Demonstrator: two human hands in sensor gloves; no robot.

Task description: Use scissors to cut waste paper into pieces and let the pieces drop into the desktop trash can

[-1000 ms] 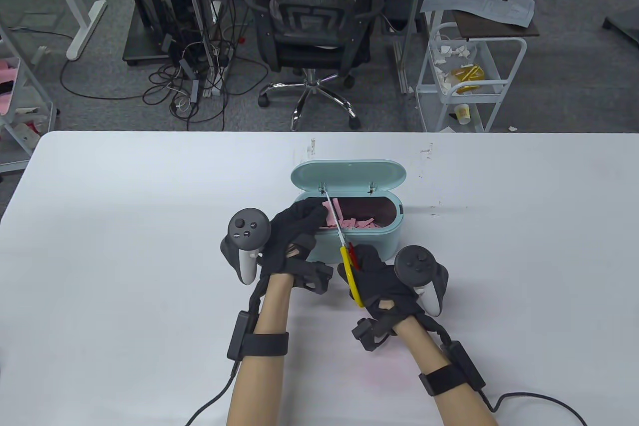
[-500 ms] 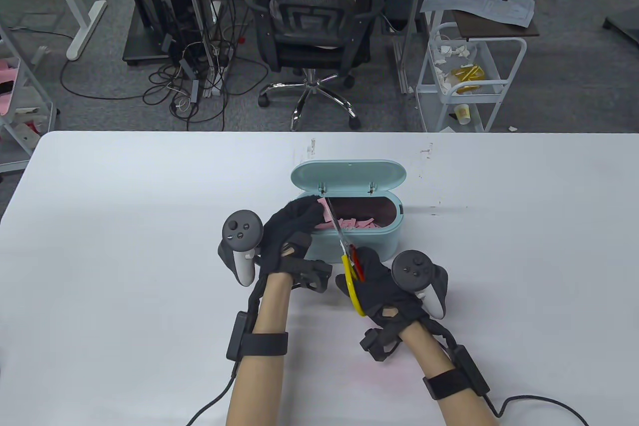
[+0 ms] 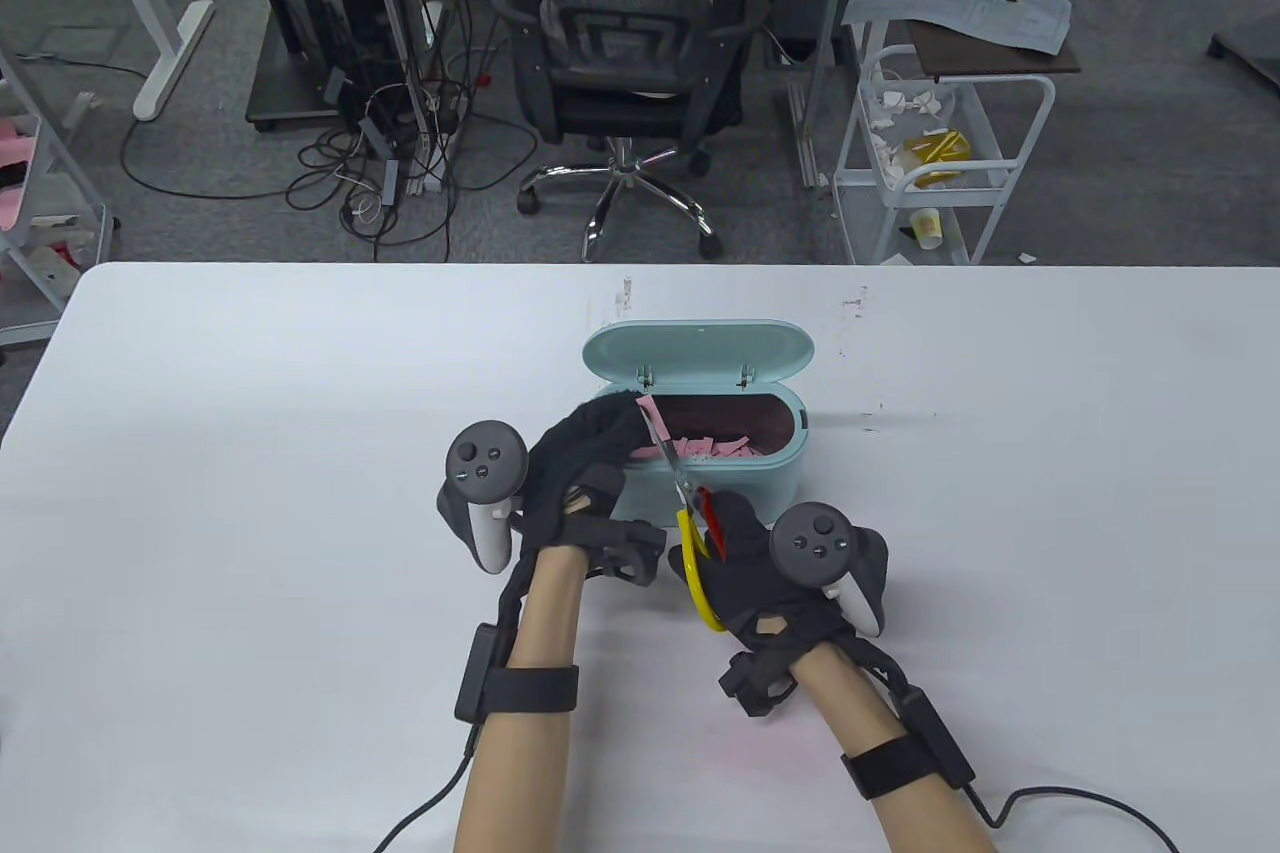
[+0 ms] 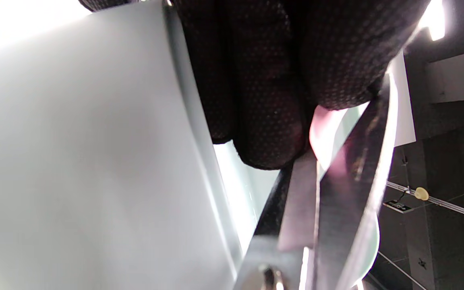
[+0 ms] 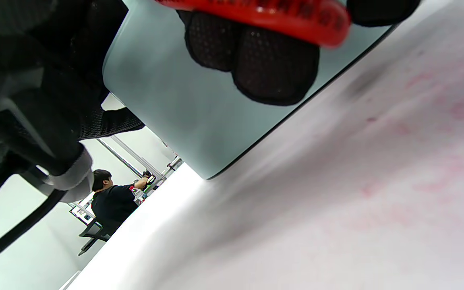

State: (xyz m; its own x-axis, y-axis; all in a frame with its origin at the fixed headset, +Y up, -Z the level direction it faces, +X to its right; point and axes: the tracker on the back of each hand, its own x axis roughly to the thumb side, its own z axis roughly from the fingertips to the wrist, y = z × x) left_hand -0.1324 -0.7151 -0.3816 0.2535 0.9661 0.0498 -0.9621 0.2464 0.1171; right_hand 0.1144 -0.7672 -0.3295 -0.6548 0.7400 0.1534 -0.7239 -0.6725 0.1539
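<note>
— Now, at the table view: where does your paper sit against the blades?

— Your left hand (image 3: 585, 458) pinches a small pink paper strip (image 3: 648, 415) over the left end of the open mint-green trash can (image 3: 760, 483). Your right hand (image 3: 745, 563) is curled through the yellow-and-red handles of the scissors (image 3: 680, 483). The steel blades run up and to the left from that hand toward the strip, long axis slanting across the can's near rim. The strip lies just left of the blades, so the left hand is nearer. Pink offcuts (image 3: 715, 446) already lie in the dark interior, the hinged lid standing behind.

— And the left wrist view?

— Dotted black fabric fingertips (image 4: 268, 121) clamp the thin pink paper (image 4: 324, 133), which meets the dull metal blades (image 4: 336, 209) crossing just beside them. The can's smooth pale wall (image 4: 95, 141) fills the left.

— Right wrist view?

— Your gloved fingers (image 5: 272, 64) wrap a glossy red handle loop (image 5: 264, 12); behind them is the can's rounded matte side (image 5: 183, 112) on the white table (image 5: 336, 201), faintly stained pink. Judging by this, the next snip must pass close to your left fingertips.
</note>
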